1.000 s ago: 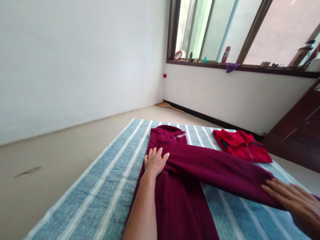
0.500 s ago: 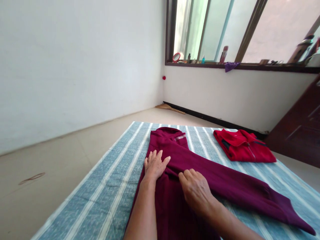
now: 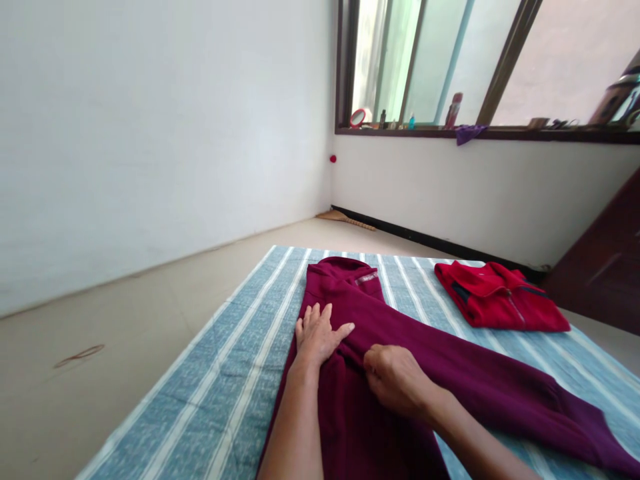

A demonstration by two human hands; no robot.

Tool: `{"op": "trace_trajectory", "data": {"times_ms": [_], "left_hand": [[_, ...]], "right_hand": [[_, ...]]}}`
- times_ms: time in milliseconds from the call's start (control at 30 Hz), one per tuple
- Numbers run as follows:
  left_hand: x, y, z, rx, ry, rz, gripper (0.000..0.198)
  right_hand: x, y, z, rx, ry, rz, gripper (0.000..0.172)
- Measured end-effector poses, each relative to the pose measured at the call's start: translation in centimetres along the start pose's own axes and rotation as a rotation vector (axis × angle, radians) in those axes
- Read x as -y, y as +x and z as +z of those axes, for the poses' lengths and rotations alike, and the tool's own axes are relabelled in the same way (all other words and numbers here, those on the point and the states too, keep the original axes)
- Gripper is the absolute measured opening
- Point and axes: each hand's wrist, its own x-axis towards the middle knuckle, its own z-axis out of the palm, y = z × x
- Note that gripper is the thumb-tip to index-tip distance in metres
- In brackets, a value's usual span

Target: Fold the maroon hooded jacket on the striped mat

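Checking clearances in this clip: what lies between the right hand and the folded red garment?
The maroon sleeve, then a narrow strip of the striped cloth, seen in the head view.

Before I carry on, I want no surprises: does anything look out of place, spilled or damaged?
A thin brownish loop lies loose on the floor, left of the striped cloth, as if dropped. A purple cloth droops over the windowsill. No spill or damage shows on the maroon garment.

A blue-and-white striped cover supports a maroon garment and, beyond that garment's extended sleeve, a folded red garment.
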Motion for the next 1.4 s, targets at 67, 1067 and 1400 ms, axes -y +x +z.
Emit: {"op": "trace_trajectory", "data": {"times_ms": [67, 1067, 1400], "left_hand": [[0.0, 0.0, 0.0, 0.0, 0.001, 0.004, 0.081], [-0.1, 0.1, 0.4, -0.076, 0.024, -0.016, 0.056], [0.0, 0.1, 0.3, -0.073, 0.056, -0.018, 0.057]], "right_hand": [[-0.3, 0.2, -0.4, -0.023, 0.064, 0.014, 0.014], [0.9, 1.9, 3.1, -0.428, -0.033, -0.125, 0.018], [1.1, 2.0, 2.5, -0.474, 0.077, -0.16, 0.021]]}}
